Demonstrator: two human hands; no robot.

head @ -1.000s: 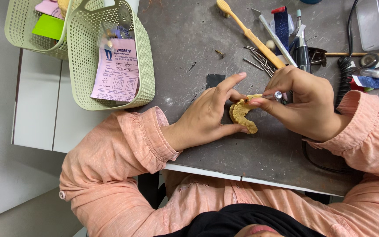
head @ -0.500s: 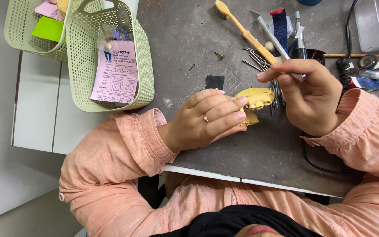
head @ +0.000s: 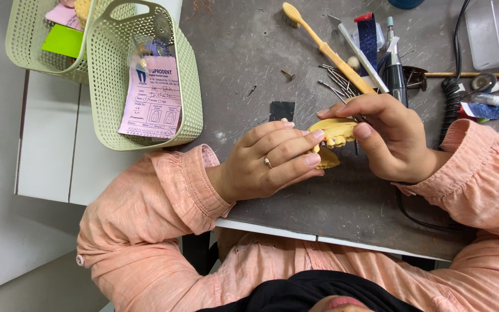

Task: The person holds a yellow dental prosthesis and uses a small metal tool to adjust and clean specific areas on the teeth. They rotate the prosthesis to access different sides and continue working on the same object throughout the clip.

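**Head view: both hands closed on a yellow dental cast over a crowded surface**

Head camera looks down on our two hands meeting above the dark grey surface [head: 342,214]. Our left hand [head: 267,164] has its fingers [head: 310,159] curled snugly against the near side of the yellow dental cast [head: 333,136], a ring showing on one finger. Our right hand [head: 391,136] closes over the cast from the far side, thumb and forefinger pinched at its upper edge; whether a thin tool sits in that pinch we cannot tell. The cast is held just above the surface, between both hands.

We judge the hold fairly secure, yet the cast is brittle-looking plaster: a slip of either thumb could drop it onto the hard surface and chip the teeth. Just beyond our right hand lie loose metal pins [head: 336,84], a yellow-handled brush [head: 327,49] and a dark handpiece [head: 397,72]; a careless sweep of the sleeve could scatter them. The green basket [head: 102,92] with its pink slip [head: 151,104] stands well apart on the left.
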